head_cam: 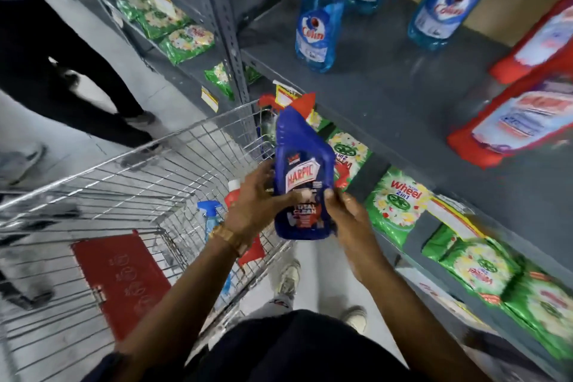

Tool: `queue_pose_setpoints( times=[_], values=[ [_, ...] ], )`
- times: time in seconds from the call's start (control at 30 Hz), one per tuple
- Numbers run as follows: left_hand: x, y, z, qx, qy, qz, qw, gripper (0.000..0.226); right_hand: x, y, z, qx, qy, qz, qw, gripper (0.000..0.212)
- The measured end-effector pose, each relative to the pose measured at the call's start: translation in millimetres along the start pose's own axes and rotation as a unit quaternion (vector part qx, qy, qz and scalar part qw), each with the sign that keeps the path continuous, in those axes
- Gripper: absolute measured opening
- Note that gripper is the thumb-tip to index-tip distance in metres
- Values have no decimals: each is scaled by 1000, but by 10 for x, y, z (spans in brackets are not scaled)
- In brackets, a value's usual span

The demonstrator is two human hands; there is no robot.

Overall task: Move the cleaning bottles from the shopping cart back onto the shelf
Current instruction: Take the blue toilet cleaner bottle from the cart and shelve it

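Both grips, left hand (252, 206) and right hand (348, 217), close around the blue Harpic bottle (302, 170), held between shopping cart (130, 177) and shelf (403, 96), long axis upright, red cap pointing away from the person.

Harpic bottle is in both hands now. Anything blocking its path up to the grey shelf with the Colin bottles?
Nothing visible blocks it. The Harpic bottle sits in the grip of the left hand and right hand, above the cart. The grey shelf has bare space between the Colin bottles and the red bottles.
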State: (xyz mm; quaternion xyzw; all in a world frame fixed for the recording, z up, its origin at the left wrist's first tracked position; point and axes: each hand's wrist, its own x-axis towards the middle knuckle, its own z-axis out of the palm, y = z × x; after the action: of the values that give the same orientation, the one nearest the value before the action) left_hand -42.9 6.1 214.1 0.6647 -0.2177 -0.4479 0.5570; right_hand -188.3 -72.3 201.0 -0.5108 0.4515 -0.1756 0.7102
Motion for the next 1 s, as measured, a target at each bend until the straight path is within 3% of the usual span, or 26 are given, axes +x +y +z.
queue_pose_setpoints(
  times=[0.07,0.13,0.3,0.53,0.8,1.0],
  values=[
    [-193,155,188,-14,-42,8,999,24,-239,-74,-241,18,24,-6,1000,28],
    [-369,232,418,-21,-87,0,996,17,-515,-114,-523,44,36,-20,998,34],
    [-582,261,961,-18,-170,-6,985,26,-1039,-105,-1048,46,63,-78,994,30],
    [-746,380,1715,34,-265,32,963,17,-1486,-3,-1665,89,152,-139,974,30],
    [-635,494,2986,69,-407,175,894,25,-1708,6,-2685,102,249,-252,930,25],
    [-465,259,4114,46,-438,218,871,31,-1715,18,-3673,85,320,-289,898,27]
  ],
)
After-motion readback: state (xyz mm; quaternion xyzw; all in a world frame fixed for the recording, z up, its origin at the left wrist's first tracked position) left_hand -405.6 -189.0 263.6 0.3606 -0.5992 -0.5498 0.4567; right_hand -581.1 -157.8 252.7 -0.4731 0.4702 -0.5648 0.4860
